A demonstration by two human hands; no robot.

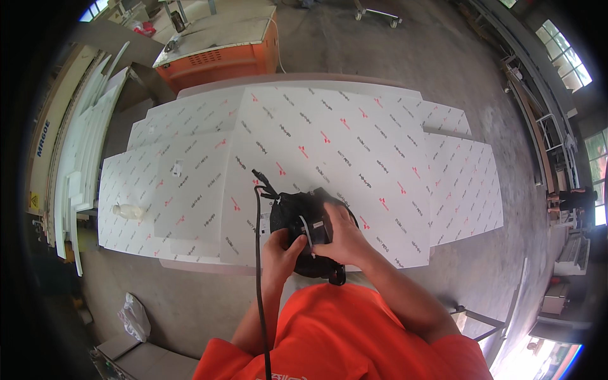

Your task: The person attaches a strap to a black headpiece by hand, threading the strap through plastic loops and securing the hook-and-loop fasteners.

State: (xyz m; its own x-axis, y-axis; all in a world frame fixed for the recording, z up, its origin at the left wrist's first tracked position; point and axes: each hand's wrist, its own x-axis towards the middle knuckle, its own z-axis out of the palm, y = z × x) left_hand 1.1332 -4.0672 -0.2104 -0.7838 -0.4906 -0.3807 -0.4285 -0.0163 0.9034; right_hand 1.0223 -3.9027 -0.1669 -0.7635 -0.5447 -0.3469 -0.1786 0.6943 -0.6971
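Observation:
Both of my hands are on a black bundle (291, 208) at the near edge of the sheets, close to my body. It looks partly like soft cloth and carries a dark boxy part (318, 229); its exact kind does not show. My left hand (282, 254) grips its near left side with the thumb on top. My right hand (345, 237) is wrapped round the boxy part from the right. A thin white strip (306, 229) crosses the bundle between my thumbs. From its far left corner a black cable (259, 266) hangs down past my left forearm.
Beneath my hands lie wide white sheets (329, 139) covered in red and black print. A pale bottle (128, 211) lies on them at the left. Beyond stands an orange cabinet (218, 60). White panels (88, 152) lean at the left; a plastic bag (134, 316) is at lower left.

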